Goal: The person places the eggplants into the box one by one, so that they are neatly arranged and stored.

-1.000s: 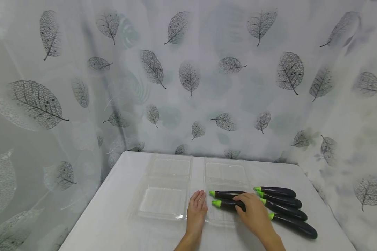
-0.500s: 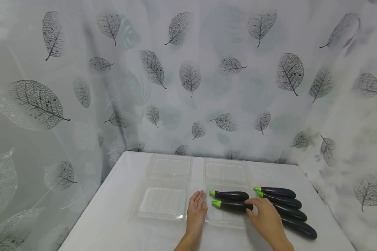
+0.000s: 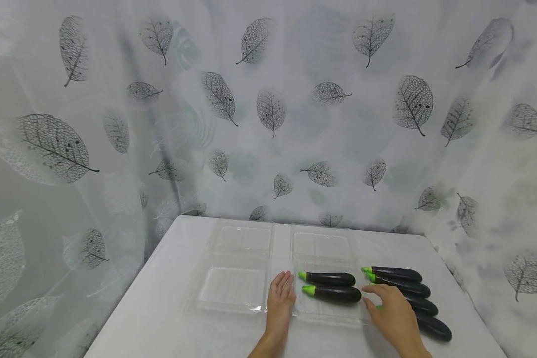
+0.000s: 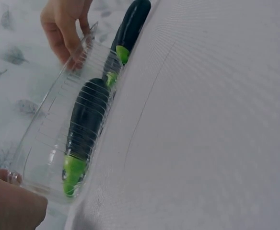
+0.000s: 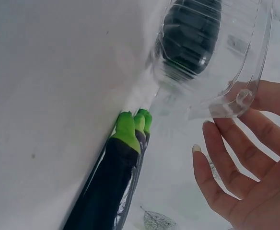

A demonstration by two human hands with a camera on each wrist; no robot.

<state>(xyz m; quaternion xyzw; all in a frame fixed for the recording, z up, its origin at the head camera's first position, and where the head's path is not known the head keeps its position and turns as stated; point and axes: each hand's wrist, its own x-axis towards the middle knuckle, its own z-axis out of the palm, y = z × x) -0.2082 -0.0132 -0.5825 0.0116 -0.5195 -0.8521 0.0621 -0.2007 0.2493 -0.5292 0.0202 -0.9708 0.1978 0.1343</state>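
Observation:
Two dark eggplants lie side by side, green ends to the left, in the near half of the right clear plastic clamshell box (image 3: 322,313): a far eggplant (image 3: 331,279) and a near eggplant (image 3: 337,294). My left hand (image 3: 280,301) rests at the box's left edge with straight fingers. By its right edge is my right hand (image 3: 395,314), thumb and forefinger apart. In the right wrist view my right hand (image 5: 255,148) has its fingers extended, the upper ones right at the box corner (image 5: 243,98). Neither hand has an eggplant in it.
Several more eggplants (image 3: 396,273) lie in a slanted row right of the box, partly behind my right hand. A second open clamshell box (image 3: 232,308) lies to the left. Both lids (image 3: 322,246) lie back on the white table (image 3: 161,308). A leaf-print curtain (image 3: 268,149) surrounds it.
My right hand has let go of the near eggplant in the box and moved right to the box's right edge. The left hand stays where it was.

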